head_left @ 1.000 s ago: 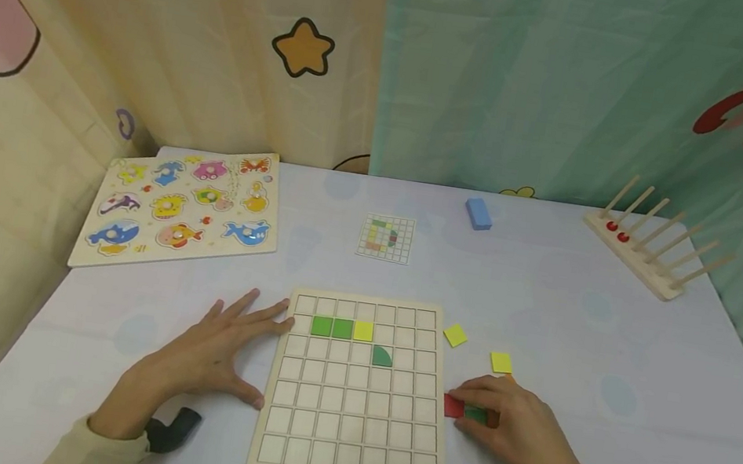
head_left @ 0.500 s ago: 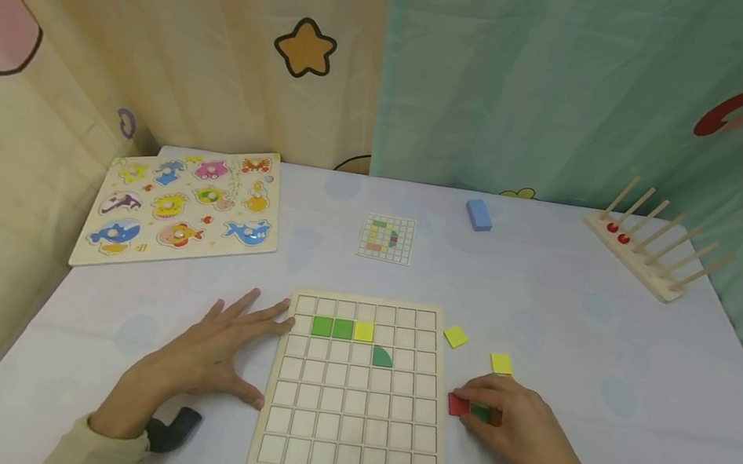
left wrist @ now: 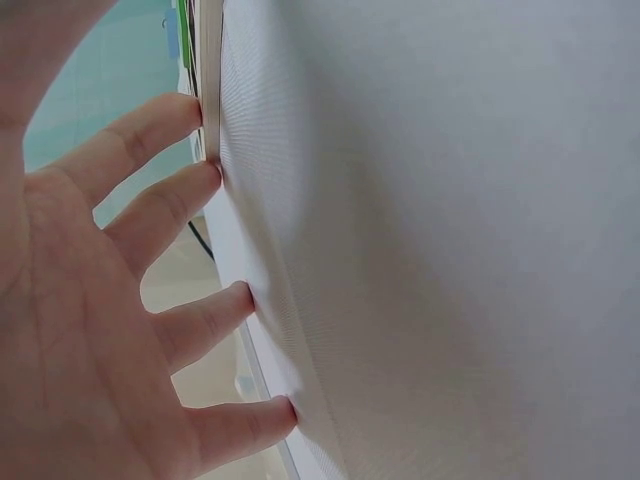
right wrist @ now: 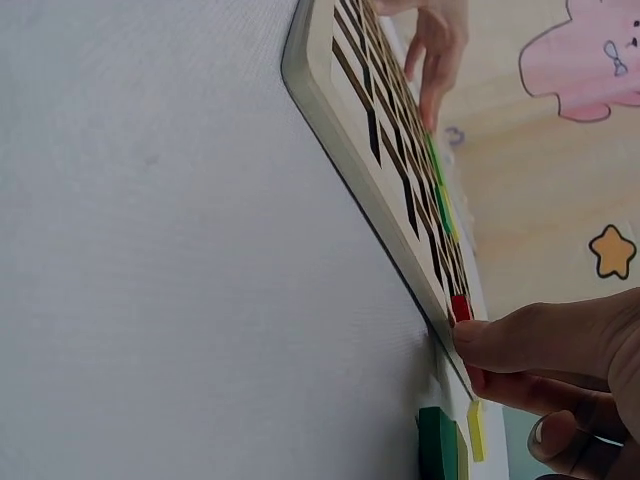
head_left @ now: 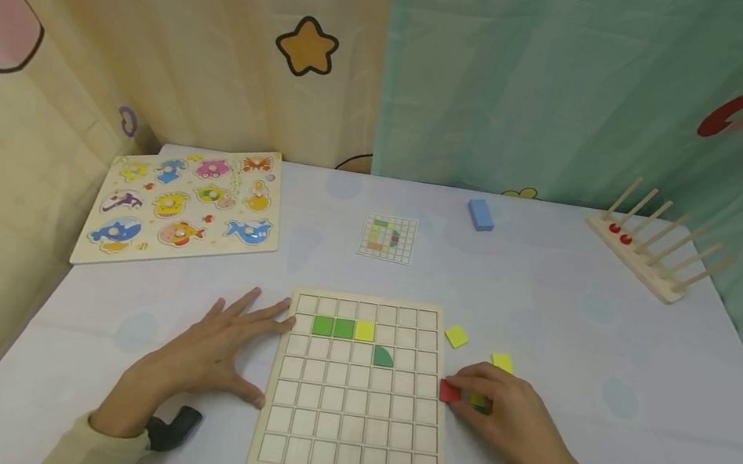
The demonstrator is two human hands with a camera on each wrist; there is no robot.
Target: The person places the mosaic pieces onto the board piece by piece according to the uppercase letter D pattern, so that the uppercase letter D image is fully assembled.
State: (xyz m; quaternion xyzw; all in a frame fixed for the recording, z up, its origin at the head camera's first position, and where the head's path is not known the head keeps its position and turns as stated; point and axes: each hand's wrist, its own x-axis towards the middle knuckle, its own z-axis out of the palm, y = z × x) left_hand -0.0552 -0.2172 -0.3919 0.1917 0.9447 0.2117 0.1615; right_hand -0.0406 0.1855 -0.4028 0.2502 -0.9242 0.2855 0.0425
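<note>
My right hand (head_left: 517,415) pinches a red square tile (head_left: 449,391) between thumb and fingers, right at the right rim of a wooden grid board (head_left: 352,424). In the right wrist view, the red tile (right wrist: 460,308) overlaps the board's edge. My left hand (head_left: 204,355) is spread along the board's left side, its fingertips touching the edge; the left wrist view shows straight fingers (left wrist: 165,205). On the board lie two green squares (head_left: 333,327), a yellow square (head_left: 364,332) and a green quarter-circle (head_left: 383,356). Partly hidden below my right hand is a green piece (right wrist: 435,440).
Yellow tiles (head_left: 456,337) lie right of the board. Behind it is a small printed grid card (head_left: 388,238). Farther back are a blue block (head_left: 481,215), an animal knob puzzle (head_left: 160,182) and a peg stand (head_left: 645,263). A black object (head_left: 174,429) sits by my left wrist.
After a slight shift right, my right hand has moved left and a little away from me, bringing the red tile to the board's right rim. My left hand stays in place.
</note>
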